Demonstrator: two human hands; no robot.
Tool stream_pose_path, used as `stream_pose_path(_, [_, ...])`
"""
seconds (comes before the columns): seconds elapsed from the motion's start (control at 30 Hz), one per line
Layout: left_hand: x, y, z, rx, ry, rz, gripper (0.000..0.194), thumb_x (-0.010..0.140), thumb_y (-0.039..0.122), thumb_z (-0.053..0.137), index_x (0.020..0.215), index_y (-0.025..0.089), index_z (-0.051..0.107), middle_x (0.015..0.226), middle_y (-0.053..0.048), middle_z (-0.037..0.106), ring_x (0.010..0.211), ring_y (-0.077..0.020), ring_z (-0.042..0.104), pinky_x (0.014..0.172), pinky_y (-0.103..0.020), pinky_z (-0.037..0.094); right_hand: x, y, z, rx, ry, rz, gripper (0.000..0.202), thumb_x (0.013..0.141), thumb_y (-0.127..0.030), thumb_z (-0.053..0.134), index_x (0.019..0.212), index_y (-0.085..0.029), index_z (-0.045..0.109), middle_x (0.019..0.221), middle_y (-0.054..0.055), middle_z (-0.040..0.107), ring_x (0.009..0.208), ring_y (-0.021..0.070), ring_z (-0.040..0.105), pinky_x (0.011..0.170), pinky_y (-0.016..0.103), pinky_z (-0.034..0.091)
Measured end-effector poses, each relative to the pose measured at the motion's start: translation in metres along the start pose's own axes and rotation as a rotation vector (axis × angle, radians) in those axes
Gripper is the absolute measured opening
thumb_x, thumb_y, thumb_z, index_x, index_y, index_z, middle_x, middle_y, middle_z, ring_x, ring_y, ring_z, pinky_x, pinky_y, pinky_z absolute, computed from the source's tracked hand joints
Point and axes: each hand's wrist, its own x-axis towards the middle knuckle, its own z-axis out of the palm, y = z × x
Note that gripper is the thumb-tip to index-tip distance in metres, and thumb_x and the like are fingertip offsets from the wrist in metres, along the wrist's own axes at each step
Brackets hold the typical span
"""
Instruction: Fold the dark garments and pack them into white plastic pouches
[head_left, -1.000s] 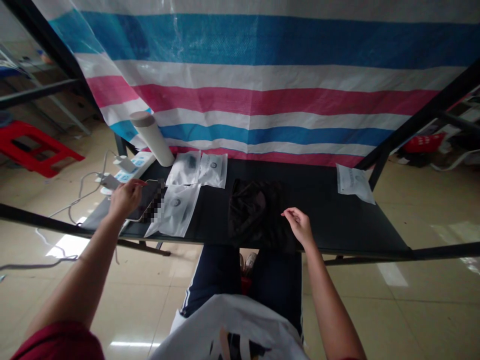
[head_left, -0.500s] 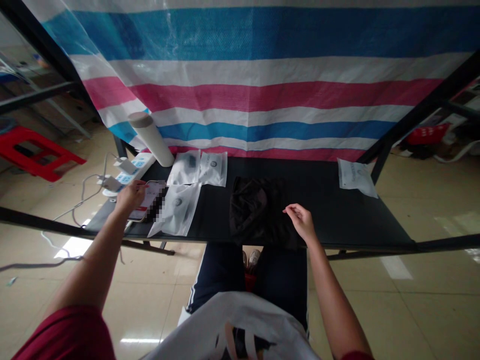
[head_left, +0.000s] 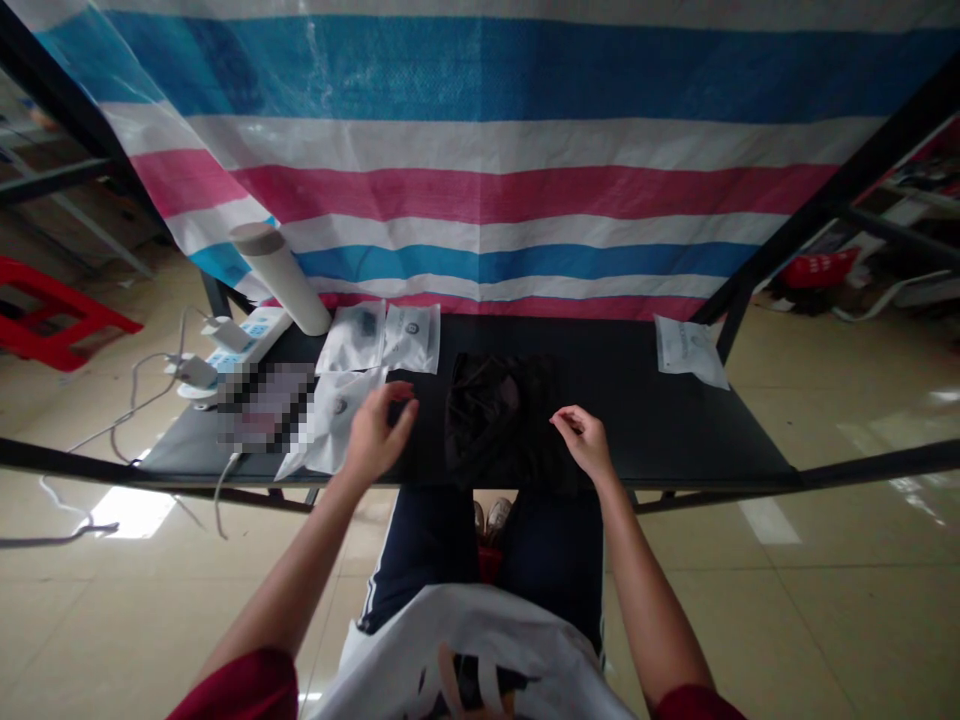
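A crumpled black cloth item (head_left: 487,415) lies at the middle of the black table, its dark folds hard to tell from the tabletop. My left hand (head_left: 379,430) is open, thumb apart from the fingers, over the right edge of a frosted zip bag (head_left: 330,415) and left of the cloth. At the cloth's right side is my right hand (head_left: 587,440), thumb and fingertips pinched together. Whether a bit of the dark fabric is between them I cannot make out. A phone (head_left: 266,405), blurred by pixelation, lies at the left with a cable at its lower end.
Two more frosted bags (head_left: 352,337) (head_left: 412,338) lie at the back left, and another bag (head_left: 691,350) at the far right. A white bottle (head_left: 283,280) stands beside a power strip (head_left: 251,345) with plugged chargers. A striped sheet (head_left: 480,190) hangs behind the table (head_left: 622,375).
My left hand has left the phone and moved right, toward the cloth, its fingers now apart. My right hand stays pinched beside the cloth. The whole view has shifted slightly.
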Motion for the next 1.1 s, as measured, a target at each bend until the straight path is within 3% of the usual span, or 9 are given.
stream_pose_path(0.17, [-0.027, 0.067, 0.087, 0.002, -0.170, 0.094, 0.047, 0.081, 0.048, 0.065, 0.119, 0.022, 0.054, 0.102, -0.010, 0.064, 0.096, -0.0292, 0.061, 0.083, -0.042, 0.049, -0.003, -0.004, 0.001, -0.145, 0.010, -0.074, 0.021, 0.084, -0.042, 0.061, 0.083, -0.022, 0.067, 0.085, 0.007, 0.073, 0.083, 0.0247, 0.068, 0.081, 0.036, 0.051])
stream_pose_path(0.27, [-0.025, 0.080, 0.110, 0.050, -0.199, 0.097, 0.045, 0.080, 0.039, 0.066, 0.119, 0.021, 0.053, 0.098, -0.011, 0.065, 0.093, -0.0297, 0.062, 0.079, -0.042, 0.049, -0.004, -0.006, 0.001, -0.251, 0.010, -0.112, 0.018, 0.085, -0.038, 0.059, 0.083, -0.022, 0.068, 0.085, 0.006, 0.074, 0.083, 0.0245, 0.069, 0.081, 0.036, 0.051])
stream_pose_path(0.37, [-0.017, 0.074, 0.098, 0.019, -0.124, -0.016, 0.030, 0.088, 0.029, 0.054, 0.116, 0.022, 0.053, 0.088, -0.005, 0.065, 0.082, -0.0221, 0.064, 0.071, -0.033, 0.048, -0.005, -0.007, 0.001, -0.316, 0.009, -0.149, 0.018, 0.087, -0.035, 0.055, 0.083, -0.022, 0.067, 0.083, 0.006, 0.073, 0.081, 0.0234, 0.069, 0.077, 0.034, 0.051])
stream_pose_path(0.53, [-0.021, 0.033, 0.041, 0.153, 0.189, -0.297, 0.026, 0.088, 0.030, 0.052, 0.112, 0.020, 0.054, 0.080, -0.001, 0.061, 0.072, -0.0175, 0.061, 0.064, -0.027, 0.042, -0.009, -0.001, -0.004, -0.385, 0.051, -0.185, 0.017, 0.087, -0.031, 0.054, 0.084, -0.021, 0.067, 0.084, 0.006, 0.073, 0.079, 0.0225, 0.069, 0.076, 0.033, 0.051])
stream_pose_path(0.67, [-0.039, 0.007, 0.019, 0.340, 0.139, -0.423, 0.030, 0.086, 0.029, 0.053, 0.115, 0.020, 0.055, 0.071, 0.001, 0.058, 0.064, -0.0184, 0.058, 0.057, -0.027, 0.036, -0.010, 0.004, -0.009, -0.323, 0.074, -0.156, 0.018, 0.087, -0.034, 0.055, 0.083, -0.021, 0.067, 0.083, 0.006, 0.073, 0.080, 0.0230, 0.069, 0.078, 0.034, 0.051])
stream_pose_path(0.77, [-0.049, 0.007, 0.022, 0.398, 0.114, -0.332, 0.029, 0.087, 0.028, 0.052, 0.114, 0.019, 0.056, 0.078, -0.002, 0.061, 0.073, -0.0204, 0.061, 0.061, -0.028, 0.040, -0.009, 0.004, -0.011, -0.271, 0.064, -0.140, 0.021, 0.088, -0.038, 0.055, 0.084, -0.021, 0.067, 0.084, 0.006, 0.073, 0.082, 0.0231, 0.069, 0.079, 0.035, 0.052])
stream_pose_path(0.9, [-0.051, 0.020, 0.036, 0.368, 0.054, -0.015, 0.024, 0.091, 0.034, 0.051, 0.108, 0.019, 0.060, 0.095, -0.007, 0.064, 0.094, -0.0241, 0.060, 0.082, -0.034, 0.048, -0.010, 0.003, -0.010, -0.325, 0.037, -0.186, 0.024, 0.084, -0.039, 0.061, 0.097, -0.021, 0.069, 0.106, 0.009, 0.073, 0.100, 0.0251, 0.067, 0.089, 0.038, 0.052])
stream_pose_path(1.0, [-0.049, 0.020, 0.047, 0.349, -0.026, 0.093, 0.046, 0.087, 0.044, 0.057, 0.125, 0.018, 0.054, 0.122, -0.013, 0.060, 0.117, -0.0297, 0.053, 0.099, -0.042, 0.045, -0.012, 0.002, -0.010, -0.439, -0.008, -0.243, 0.037, 0.080, -0.044, 0.066, 0.110, -0.022, 0.068, 0.123, 0.010, 0.067, 0.115, 0.0271, 0.062, 0.100, 0.043, 0.047])
stream_pose_path(1.1, [-0.050, 0.008, 0.057, 0.397, -0.126, 0.106, 0.077, 0.081, 0.060, 0.061, 0.141, 0.016, 0.043, 0.143, -0.017, 0.047, 0.135, -0.0385, 0.039, 0.108, -0.053, 0.037, -0.016, 0.001, -0.010, -0.596, -0.091, -0.280, 0.060, 0.076, -0.053, 0.069, 0.127, -0.023, 0.061, 0.138, 0.012, 0.058, 0.130, 0.0312, 0.051, 0.107, 0.051, 0.041])
